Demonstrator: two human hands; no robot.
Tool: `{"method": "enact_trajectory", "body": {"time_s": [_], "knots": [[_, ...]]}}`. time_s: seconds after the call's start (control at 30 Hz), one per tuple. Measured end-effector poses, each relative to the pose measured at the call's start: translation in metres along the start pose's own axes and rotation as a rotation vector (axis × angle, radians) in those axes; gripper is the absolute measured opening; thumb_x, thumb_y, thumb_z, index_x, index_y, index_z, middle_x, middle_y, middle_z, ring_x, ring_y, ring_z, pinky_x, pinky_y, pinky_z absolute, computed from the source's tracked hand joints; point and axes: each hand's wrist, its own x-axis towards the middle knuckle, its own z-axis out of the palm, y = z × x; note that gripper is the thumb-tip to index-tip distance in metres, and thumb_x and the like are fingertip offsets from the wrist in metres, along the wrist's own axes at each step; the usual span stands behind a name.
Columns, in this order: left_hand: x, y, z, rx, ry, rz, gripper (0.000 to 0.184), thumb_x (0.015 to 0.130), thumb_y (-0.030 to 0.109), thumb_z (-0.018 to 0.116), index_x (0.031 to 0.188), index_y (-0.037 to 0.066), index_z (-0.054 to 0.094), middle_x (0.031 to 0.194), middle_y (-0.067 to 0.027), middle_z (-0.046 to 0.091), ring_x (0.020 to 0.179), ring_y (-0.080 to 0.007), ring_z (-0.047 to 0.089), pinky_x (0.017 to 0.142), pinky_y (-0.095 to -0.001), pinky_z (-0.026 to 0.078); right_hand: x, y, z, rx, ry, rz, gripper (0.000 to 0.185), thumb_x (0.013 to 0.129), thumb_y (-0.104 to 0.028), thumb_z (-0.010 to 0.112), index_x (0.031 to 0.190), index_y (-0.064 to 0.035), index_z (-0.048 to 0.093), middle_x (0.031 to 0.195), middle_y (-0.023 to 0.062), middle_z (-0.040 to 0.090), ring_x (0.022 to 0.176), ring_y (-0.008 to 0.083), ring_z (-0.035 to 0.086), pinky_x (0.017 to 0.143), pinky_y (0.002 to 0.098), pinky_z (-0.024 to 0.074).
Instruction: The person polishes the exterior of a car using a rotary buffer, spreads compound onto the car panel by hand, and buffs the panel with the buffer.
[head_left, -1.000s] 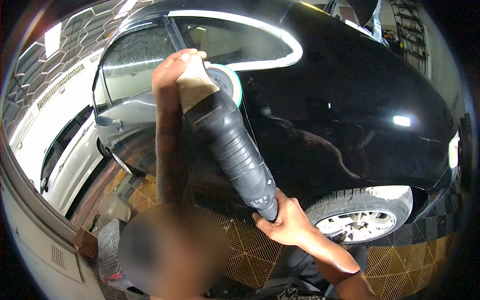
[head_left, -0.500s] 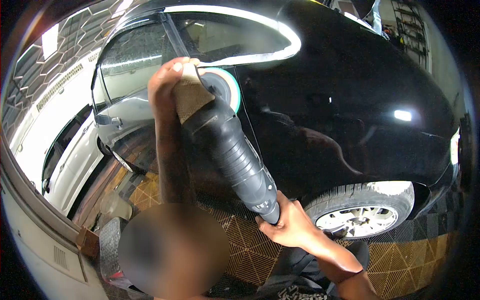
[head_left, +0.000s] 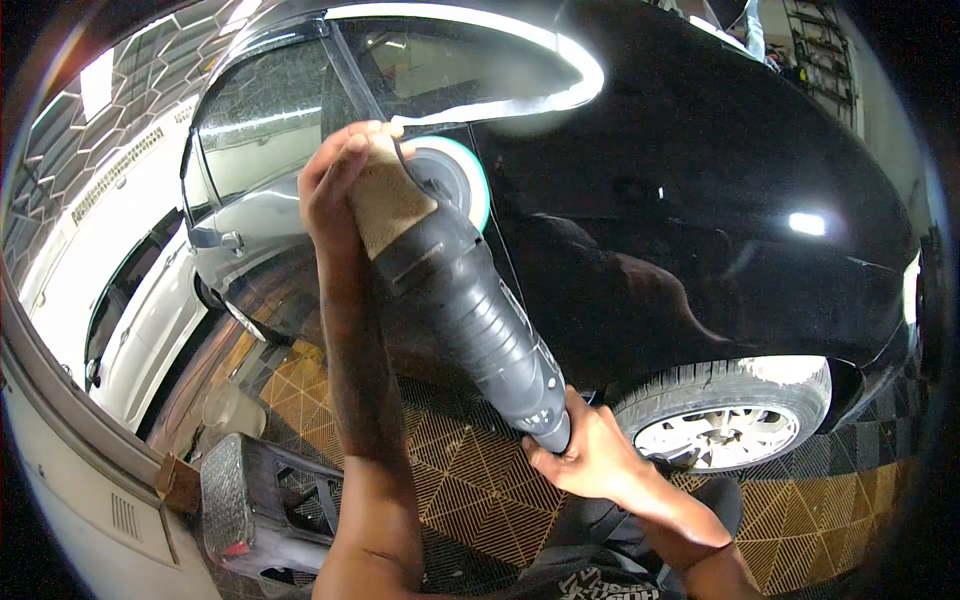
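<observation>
Holding 1 long black polisher (head_left: 478, 320) with 2 hands. Grasping the tan cover (head_left: 392, 205) on its front with the left hand (head_left: 332, 182). Clutching its back end with the right hand (head_left: 592, 452). Beside the left grip, holding the round pad (head_left: 472, 180) up to the black car (head_left: 700, 170); cannot tell if touching. Near the right grip, can see 1 wheel (head_left: 718, 438).

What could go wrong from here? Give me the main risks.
The pad sits just below the white trim, so it might catch or scuff that edge. The left hand holds the front of the polisher, close to the pad; a slip could bring it against the pad.
</observation>
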Motion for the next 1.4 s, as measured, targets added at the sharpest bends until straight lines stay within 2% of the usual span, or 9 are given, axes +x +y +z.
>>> {"method": "enact_trajectory", "body": {"time_s": [0.07, 0.13, 0.27, 0.53, 0.9, 1.17, 1.33, 1.37, 1.4], "knots": [[0.008, 0.003, 0.004, -0.003, -0.005, -0.007, 0.043, 0.091, 0.026, 0.059, 0.112, -0.012, 0.06, 0.099, -0.0215, 0.069, 0.087, -0.0261, 0.068, 0.083, -0.0328, 0.054, 0.007, -0.005, -0.004, -0.028, 0.028, -0.018, 0.047, 0.078, -0.021, 0.072, 0.109, 0.0065, 0.049, 0.065, 0.0245, 0.065, 0.065, 0.0427, 0.069, 0.063, 0.0458, 0.0574], [0.013, 0.001, 0.004, -0.009, 0.026, 0.018, 0.051, 0.089, 0.031, 0.058, 0.119, -0.01, 0.056, 0.105, -0.0256, 0.068, 0.098, -0.0317, 0.068, 0.088, -0.0373, 0.054, 0.007, -0.004, -0.006, -0.013, 0.048, -0.065, 0.047, 0.078, -0.02, 0.072, 0.11, 0.0053, 0.049, 0.067, 0.0242, 0.066, 0.067, 0.0438, 0.068, 0.064, 0.0468, 0.0573], [0.003, -0.004, 0.006, 0.009, 0.015, 0.052, 0.043, 0.092, 0.025, 0.056, 0.111, -0.013, 0.06, 0.098, -0.0241, 0.069, 0.088, -0.0279, 0.069, 0.086, -0.0347, 0.053, -0.007, -0.008, -0.008, -0.045, 0.034, -0.002, 0.049, 0.076, -0.021, 0.073, 0.108, 0.0068, 0.048, 0.065, 0.0246, 0.065, 0.064, 0.0435, 0.068, 0.061, 0.0481, 0.0569], [-0.013, -0.019, 0.023, -0.31, -0.058, 0.033, 0.033, 0.095, 0.019, 0.056, 0.112, -0.009, 0.062, 0.102, -0.025, 0.068, 0.092, -0.0309, 0.069, 0.08, -0.0377, 0.058, -0.034, 0.004, -0.006, -0.075, 0.042, 0.037, 0.05, 0.076, -0.023, 0.075, 0.103, 0.0093, 0.046, 0.057, 0.0207, 0.062, 0.058, 0.0409, 0.067, 0.057, 0.0461, 0.0569], [-0.028, -0.005, 0.104, -0.134, -0.096, 0.084, 0.028, 0.093, 0.019, 0.06, 0.103, -0.006, 0.068, 0.099, -0.022, 0.07, 0.086, -0.0287, 0.072, 0.082, -0.0369, 0.057, -0.086, 0.024, -0.019, -0.017, 0.197, 0.068, 0.051, 0.077, -0.024, 0.075, 0.105, 0.009, 0.048, 0.058, 0.0229, 0.062, 0.058, 0.0402, 0.068, 0.055, 0.0456, 0.0563], [-0.03, 0.009, 0.165, -0.066, -0.226, 0.072, 0.036, 0.09, 0.022, 0.055, 0.103, -0.01, 0.067, 0.095, -0.0191, 0.071, 0.083, -0.0236, 0.07, 0.083, -0.0329, 0.054, -0.115, 0.033, -0.029, 0.041, 0.286, 0.149, 0.057, 0.075, -0.024, 0.075, 0.113, 0.0104, 0.049, 0.069, 0.0289, 0.065, 0.071, 0.0453, 0.068, 0.064, 0.0467, 0.0579], [-0.025, -0.004, 0.151, -0.122, -0.238, 0.032, 0.039, 0.091, 0.023, 0.054, 0.108, -0.011, 0.064, 0.097, -0.0208, 0.071, 0.087, -0.0239, 0.069, 0.087, -0.0325, 0.052, -0.112, 0.027, -0.038, 0.051, 0.227, 0.218, 0.055, 0.076, -0.024, 0.075, 0.113, 0.0086, 0.05, 0.065, 0.026, 0.064, 0.066, 0.043, 0.069, 0.061, 0.0467, 0.0577], [-0.025, -0.01, 0.141, 0.104, -0.172, 0.167, 0.039, 0.092, 0.024, 0.054, 0.109, -0.011, 0.064, 0.099, -0.0221, 0.07, 0.089, -0.0241, 0.069, 0.088, -0.0328, 0.052, -0.108, 0.026, -0.039, 0.016, 0.214, 0.175, 0.054, 0.076, -0.024, 0.075, 0.111, 0.0082, 0.05, 0.062, 0.0247, 0.064, 0.064, 0.0423, 0.068, 0.06, 0.0468, 0.0574], [-0.024, -0.012, 0.128, 0.043, -0.147, 0.158, 0.038, 0.094, 0.024, 0.054, 0.109, -0.01, 0.063, 0.102, -0.0237, 0.069, 0.091, -0.0256, 0.068, 0.089, -0.0338, 0.052, -0.105, 0.025, -0.04, -0.02, 0.199, 0.132, 0.053, 0.077, -0.025, 0.075, 0.11, 0.0078, 0.05, 0.06, 0.0234, 0.063, 0.061, 0.0416, 0.068, 0.058, 0.0469, 0.0572]]}}
